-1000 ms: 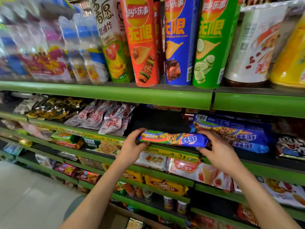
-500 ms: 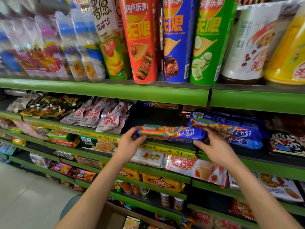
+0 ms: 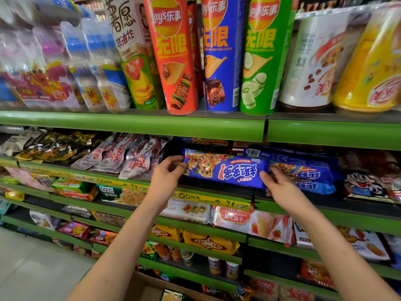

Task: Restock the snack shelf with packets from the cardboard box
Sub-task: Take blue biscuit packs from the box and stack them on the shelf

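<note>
We hold a blue cookie packet (image 3: 224, 170) level at the green shelf (image 3: 217, 192), left hand (image 3: 166, 177) and right hand (image 3: 280, 187) each gripping one end. More blue packets (image 3: 308, 170) lie just beside it, right. The cardboard box (image 3: 149, 285) sits below, contents unclear. Chip tubes (image 3: 219, 53) stand on the shelf above.

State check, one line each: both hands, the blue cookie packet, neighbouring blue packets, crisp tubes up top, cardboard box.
left hand: grips the held packet's left end.
right hand: grips its right end.
blue cookie packet: held level, print upside down, in the shelf opening; whether it rests on the shelf, cannot tell.
stacked blue packets: lying flat on the shelf, to its right.
crisp tubes: upright on the shelf above.
cardboard box: open, bottom of view, packet inside.
</note>
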Tool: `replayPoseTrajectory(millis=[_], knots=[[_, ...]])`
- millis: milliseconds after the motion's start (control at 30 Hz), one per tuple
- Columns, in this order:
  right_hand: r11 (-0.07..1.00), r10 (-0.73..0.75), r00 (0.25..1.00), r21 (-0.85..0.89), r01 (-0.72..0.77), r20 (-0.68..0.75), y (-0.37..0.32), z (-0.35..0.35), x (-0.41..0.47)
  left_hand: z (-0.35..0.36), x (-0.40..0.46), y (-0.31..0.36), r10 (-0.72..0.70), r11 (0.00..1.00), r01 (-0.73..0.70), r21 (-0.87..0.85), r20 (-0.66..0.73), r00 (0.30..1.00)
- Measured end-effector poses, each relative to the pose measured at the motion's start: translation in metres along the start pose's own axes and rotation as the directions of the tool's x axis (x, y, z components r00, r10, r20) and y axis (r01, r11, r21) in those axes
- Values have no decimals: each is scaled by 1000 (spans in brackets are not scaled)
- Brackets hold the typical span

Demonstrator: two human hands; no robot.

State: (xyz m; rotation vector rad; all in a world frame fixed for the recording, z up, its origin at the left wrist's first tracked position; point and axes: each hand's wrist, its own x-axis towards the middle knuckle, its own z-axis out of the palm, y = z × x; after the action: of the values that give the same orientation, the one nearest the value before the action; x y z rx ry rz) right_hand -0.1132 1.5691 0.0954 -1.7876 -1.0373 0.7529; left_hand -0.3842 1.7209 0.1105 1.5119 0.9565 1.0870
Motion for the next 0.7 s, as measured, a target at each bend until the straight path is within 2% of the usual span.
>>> replayPoseTrajectory(millis=[67, 133, 200, 233, 333, 400, 467, 567, 633, 700], knots=[[1000, -17, 1000, 14, 17, 18, -2, -1, -2, 5, -1, 3, -24, 998, 26, -61, 38, 999], [999, -41, 997, 33, 39, 61, -4, -3, -4, 10, -2, 7, -113, 950, 137, -281, 100, 989], [997, -73, 989, 47, 68, 131, -7, -3, -6, 15, -1, 9, -219, 789, 267, -553, 153, 964], [995, -86, 983, 63, 77, 160, -9, -3, -8, 19, 0, 9, -271, 724, 302, -620, 147, 951], [989, -117, 976, 115, 97, 185, -20, -4, -12, 33, 8, 14, -407, 668, 359, -651, 84, 909], [982, -119, 983, 161, 96, 140, -25, -1, -9, 40, 15, 21, -440, 636, 371, -676, 77, 895], [968, -136, 983, 228, 105, 125, -32, 7, -6, 47, 18, 33, -398, 696, 390, -603, 127, 908], [954, -136, 978, 286, 87, 157, -44, 25, -3, 61, 12, 50, -303, 878, 408, -251, 369, 879], [940, -83, 988, 340, 33, 134, -50, 32, 0, 70, 8, 59, -274, 947, 321, -28, 454, 848], [909, -8, 987, 413, -61, 163, -50, 30, 2, 72, 7, 69, -240, 970, 185, 159, 498, 834]])
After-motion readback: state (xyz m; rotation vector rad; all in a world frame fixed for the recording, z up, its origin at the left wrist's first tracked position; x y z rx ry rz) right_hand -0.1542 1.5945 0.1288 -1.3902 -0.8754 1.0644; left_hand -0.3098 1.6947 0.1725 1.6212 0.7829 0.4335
